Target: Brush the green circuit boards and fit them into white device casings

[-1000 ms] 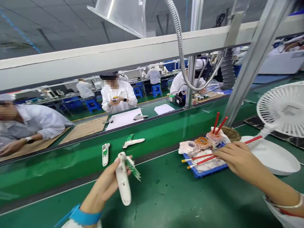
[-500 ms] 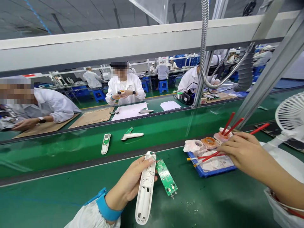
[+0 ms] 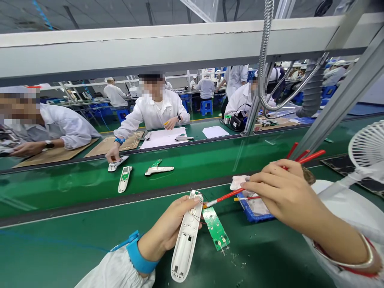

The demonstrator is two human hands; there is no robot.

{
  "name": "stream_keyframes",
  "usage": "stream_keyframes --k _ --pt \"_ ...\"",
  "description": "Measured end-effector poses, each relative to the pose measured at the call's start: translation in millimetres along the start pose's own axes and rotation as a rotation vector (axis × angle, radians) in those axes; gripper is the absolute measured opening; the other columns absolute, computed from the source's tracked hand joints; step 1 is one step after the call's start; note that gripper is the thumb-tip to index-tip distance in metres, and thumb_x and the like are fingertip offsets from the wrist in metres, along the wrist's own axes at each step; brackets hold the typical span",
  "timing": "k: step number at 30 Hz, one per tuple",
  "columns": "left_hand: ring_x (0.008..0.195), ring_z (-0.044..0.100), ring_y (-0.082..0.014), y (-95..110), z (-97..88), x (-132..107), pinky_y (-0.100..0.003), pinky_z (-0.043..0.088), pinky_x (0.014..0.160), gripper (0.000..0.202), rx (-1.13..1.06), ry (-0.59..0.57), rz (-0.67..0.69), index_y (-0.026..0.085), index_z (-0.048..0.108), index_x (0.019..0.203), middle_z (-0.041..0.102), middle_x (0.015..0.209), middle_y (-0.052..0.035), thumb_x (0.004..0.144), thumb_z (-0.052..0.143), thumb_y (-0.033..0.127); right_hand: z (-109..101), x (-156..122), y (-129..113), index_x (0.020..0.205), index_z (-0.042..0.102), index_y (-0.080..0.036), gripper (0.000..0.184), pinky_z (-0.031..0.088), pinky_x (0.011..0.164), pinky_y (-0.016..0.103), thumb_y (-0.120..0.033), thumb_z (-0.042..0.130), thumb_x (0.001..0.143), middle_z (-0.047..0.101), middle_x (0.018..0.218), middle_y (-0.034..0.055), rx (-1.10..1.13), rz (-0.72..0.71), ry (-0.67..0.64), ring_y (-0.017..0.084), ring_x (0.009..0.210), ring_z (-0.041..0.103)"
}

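My left hand [image 3: 168, 230] is closed around a long white plastic housing [image 3: 185, 240], its open inside facing up. A green circuit board [image 3: 216, 229] hangs from the housing's top end by thin wires and rests beside it on the green mat. My right hand [image 3: 283, 196] pinches a red-handled brush [image 3: 228, 196]; the brush tip sits at the housing's top end, next to my left thumb. Behind my right hand lies a blue tray [image 3: 255, 214] with white cloths and another red brush.
A green conveyor belt [image 3: 75, 188] runs across, carrying white housings [image 3: 124, 179] and another part [image 3: 159, 170]. A co-worker's hand [image 3: 112, 154] across the belt touches one. A white fan [image 3: 367, 154] stands at right. More red brushes [image 3: 300, 154] stick up behind my right hand.
My right hand lifted a red brush from the tray and brought its tip left to the housing's top. The co-worker opposite reached a hand onto the belt.
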State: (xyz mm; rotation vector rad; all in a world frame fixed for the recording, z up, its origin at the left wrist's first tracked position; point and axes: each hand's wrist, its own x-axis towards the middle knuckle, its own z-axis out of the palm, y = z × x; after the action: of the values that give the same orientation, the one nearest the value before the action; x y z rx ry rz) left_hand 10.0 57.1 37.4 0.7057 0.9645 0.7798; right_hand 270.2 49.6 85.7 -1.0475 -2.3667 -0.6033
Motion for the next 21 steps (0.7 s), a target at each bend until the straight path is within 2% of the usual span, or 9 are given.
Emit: stream_keyframes --k 4,10,14,21 --pt "0.045 0.049 -0.0071 1.4 0.9 -0.6 -0.018 0.042 0.045 0.024 0.043 0.014 0.009 0.017 0.055 0.073 0.052 0.054 0.0035 0.072 0.067 0.037 6.0 4.5 -9.4 0.089 0.066 -0.025 0.031 0.031 0.072 0.037 -0.004 0.044 0.082 0.067 0.080 0.0006 -0.063 -0.027 0.018 0.017 0.073 0.054" --pt "0.041 0.044 -0.0058 2.2 0.2 -6.2 -0.017 0.035 0.040 0.028 0.132 0.041 0.104 0.018 0.049 0.075 0.048 0.053 0.0063 0.071 0.068 0.038 0.3 9.3 -15.3 0.086 0.065 -0.022 0.032 0.027 0.064 0.034 0.001 0.044 0.077 0.064 0.075 0.0016 -0.120 -0.076 0.006 0.016 0.067 0.050" --pt "0.040 0.042 -0.0051 -0.8 -1.7 -7.6 -0.017 0.034 0.039 0.028 0.141 0.038 0.108 0.018 0.046 0.074 0.047 0.053 0.0068 0.072 0.067 0.037 -1.3 7.0 -14.5 0.085 0.063 -0.020 0.032 0.027 0.064 0.034 0.003 0.043 0.077 0.063 0.075 0.0023 -0.116 -0.113 -0.008 0.016 0.069 0.049" --pt "0.042 0.045 -0.0048 -5.5 -6.4 -7.6 -0.017 0.039 0.043 0.026 0.122 0.012 0.101 0.017 0.047 0.078 0.051 0.056 0.0058 0.075 0.066 0.034 -1.1 -0.8 -10.4 0.086 0.061 -0.021 0.031 0.029 0.067 0.034 0.002 0.042 0.078 0.064 0.081 0.0026 -0.113 -0.123 -0.026 0.017 0.072 0.050"
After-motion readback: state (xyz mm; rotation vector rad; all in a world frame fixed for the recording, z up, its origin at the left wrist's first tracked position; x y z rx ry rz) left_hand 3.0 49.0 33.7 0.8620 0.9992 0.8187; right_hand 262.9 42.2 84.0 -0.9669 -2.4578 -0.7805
